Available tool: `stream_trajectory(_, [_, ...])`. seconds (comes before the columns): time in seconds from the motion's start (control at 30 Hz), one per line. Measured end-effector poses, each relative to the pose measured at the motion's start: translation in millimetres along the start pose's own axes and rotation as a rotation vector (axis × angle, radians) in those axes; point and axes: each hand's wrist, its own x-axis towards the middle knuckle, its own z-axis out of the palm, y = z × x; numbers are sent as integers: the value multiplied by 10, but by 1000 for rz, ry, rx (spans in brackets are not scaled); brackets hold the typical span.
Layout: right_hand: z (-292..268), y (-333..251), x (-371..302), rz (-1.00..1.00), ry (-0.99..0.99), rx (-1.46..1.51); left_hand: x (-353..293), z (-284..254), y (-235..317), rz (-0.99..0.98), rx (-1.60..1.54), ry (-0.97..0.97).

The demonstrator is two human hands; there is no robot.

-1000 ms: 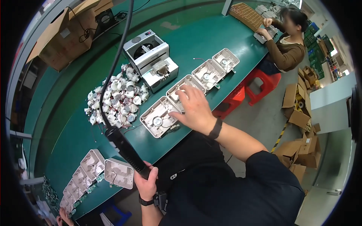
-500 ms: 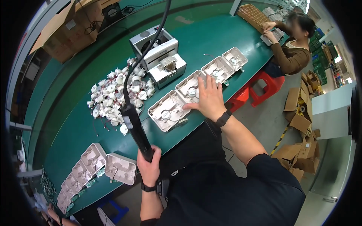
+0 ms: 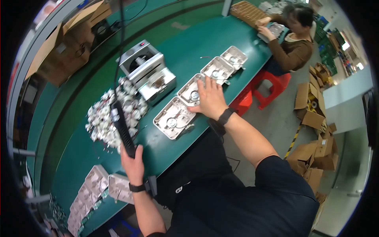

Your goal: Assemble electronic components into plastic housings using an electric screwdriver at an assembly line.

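My left hand (image 3: pixel 132 164) is closed around the lower end of a black corded electric screwdriver (image 3: pixel 124 132). Its tip is hidden, and its cable runs upward. With fingers spread, my right hand (image 3: pixel 212 98) rests on a row of pale plastic housings. The thumb touches the rim of the nearest housing (image 3: pixel 162 120), while the fingers reach over the second housing (image 3: pixel 184 93). Each of these two holds a round part with wires. Farther along stand a third housing (image 3: pixel 207 70) and a fourth housing (image 3: pixel 237 50), both with parts inside.
White wired parts (image 3: pixel 104 120) are heaped left of a grey metal machine (image 3: pixel 158 85). More housings (image 3: pixel 89 189) line the table's near left, one set apart (image 3: pixel 118 185). A co-worker (image 3: pixel 294 47) sits at far right near red stools (image 3: pixel 272 87). Cardboard boxes (image 3: pixel 316 152) stand on the floor.
My left hand has moved left relative to the housing row, with the screwdriver in it. My right hand stays at the housings, fingers slightly closer together. The whole view has shifted.
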Motion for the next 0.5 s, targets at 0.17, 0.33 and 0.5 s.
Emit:
stream_trajectory(0.17, [-66, 562, 293, 19, 2, -27, -42, 69, 14, 62, 13, 38])
stream_trajectory(0.33, [-63, 1164, 603, 26, -53, -43, -94, 201, 66, 109, 72, 49])
stream_trajectory(0.5, [-25, 1567, 886, 41, -62, -45, -151, 130, 195, -10, 68, 4])
